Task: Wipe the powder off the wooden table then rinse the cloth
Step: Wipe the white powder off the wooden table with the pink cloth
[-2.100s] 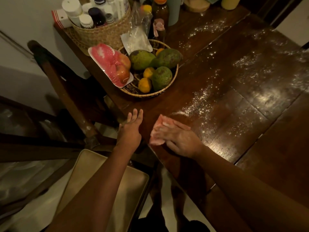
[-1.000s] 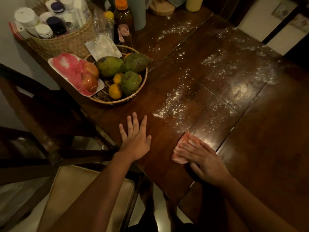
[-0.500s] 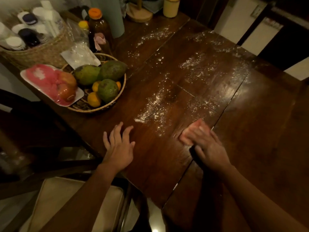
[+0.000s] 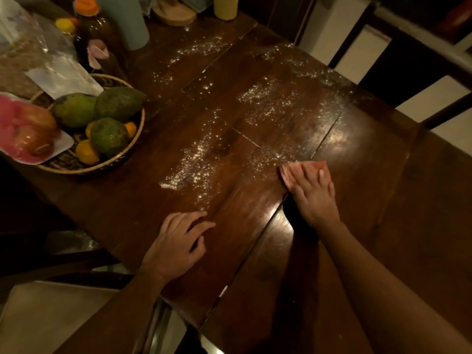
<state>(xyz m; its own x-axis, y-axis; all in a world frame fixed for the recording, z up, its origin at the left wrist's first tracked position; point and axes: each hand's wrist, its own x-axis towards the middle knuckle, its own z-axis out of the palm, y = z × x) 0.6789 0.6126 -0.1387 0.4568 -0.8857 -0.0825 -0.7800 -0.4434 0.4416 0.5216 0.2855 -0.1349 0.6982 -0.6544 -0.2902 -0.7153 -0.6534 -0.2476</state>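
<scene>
Filling most of the view, the dark wooden table [image 4: 370, 200] stretches away from the near edge, its boards shining under a glare of light. White powder [image 4: 194, 169] lies scattered across its middle in loose patches, the thickest one just ahead of the left hand [image 4: 176, 244], with thinner drifts reaching toward the far end. Below the near edge on the left sits a pale chair seat [image 4: 51, 320]. On the table's left side a woven basket [image 4: 102, 167] holds green fruit [image 4: 109, 136] and a few small orange ones, and a white tray [image 4: 61, 146] of apples in pink netting lies over its rim. A crumpled clear plastic bag [image 4: 63, 75] rests against the basket's far side. Behind it stand an orange-capped bottle [image 4: 94, 21], a pale cylinder [image 4: 132, 21], a round wooden base [image 4: 175, 14] and a yellow cup [image 4: 226, 6]. These things hem the powder in on the left and far sides, and some specks lie close to the wooden base. The right hand [image 4: 311, 192] lies flat with fingers spread, pressing the pink cloth [image 4: 315, 165] onto the table at the right fringe of the powder, beside a seam between boards. Only the cloth's far edge shows past the fingers. The left hand rests on bare wood near the table's edge, fingers loosely bent and holding nothing, its fingertips just short of the nearest specks
</scene>
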